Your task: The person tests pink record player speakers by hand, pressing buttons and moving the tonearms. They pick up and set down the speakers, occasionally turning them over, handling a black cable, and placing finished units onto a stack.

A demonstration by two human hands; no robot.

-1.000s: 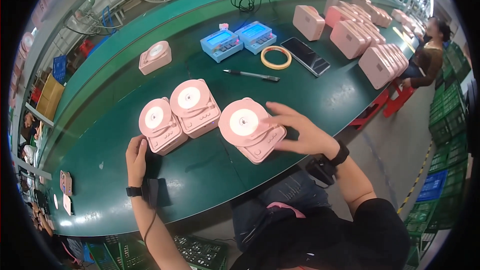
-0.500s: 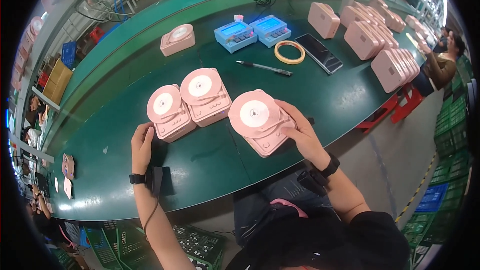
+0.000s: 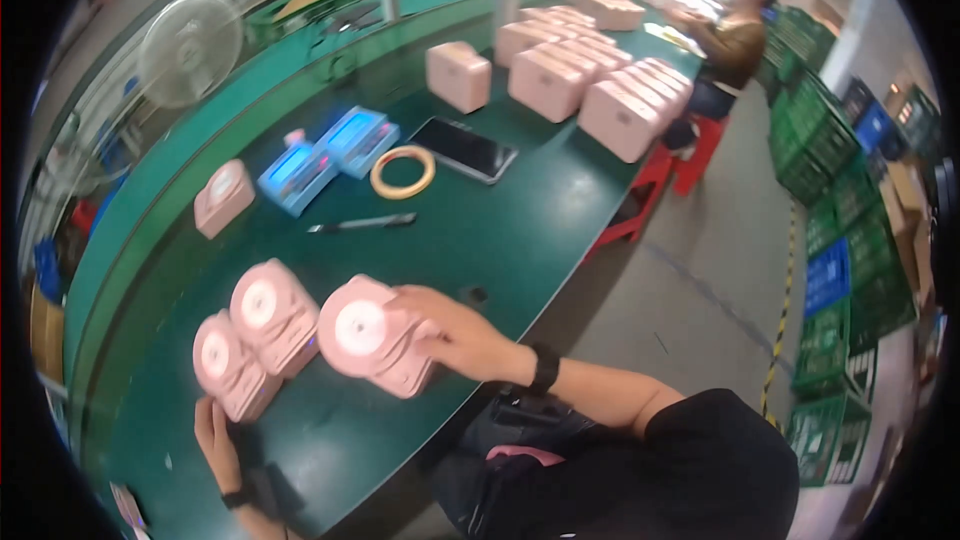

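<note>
Pink record-player-shaped devices with white discs on top are in front of me. My right hand [image 3: 465, 335] grips the right-hand pink record player [image 3: 365, 335] by its right side, thumb on top near the buttons. It looks slightly tilted on or just above the bench; I cannot tell which. Just left of it, a second pink record player [image 3: 275, 310] sits beside a third pink record player [image 3: 232, 365]. My left hand [image 3: 215, 445] is at the near edge of that third one, fingers stretched out and apart, seemingly touching its corner. Motion blurs the picture somewhat.
Beyond lie a pen [image 3: 362, 224], a tape roll [image 3: 403, 172], a phone [image 3: 464, 149] and two lit blue testers [image 3: 330, 155]. Pink devices [image 3: 630, 105] stand in rows farther along the green bench [image 3: 530, 230]. A co-worker [image 3: 735, 35] sits there; red stools [image 3: 640, 205] flank the bench.
My view has swung to the right, so the bench things now appear farther left and the crates and co-worker show more. Both hands keep their places at the same devices.
</note>
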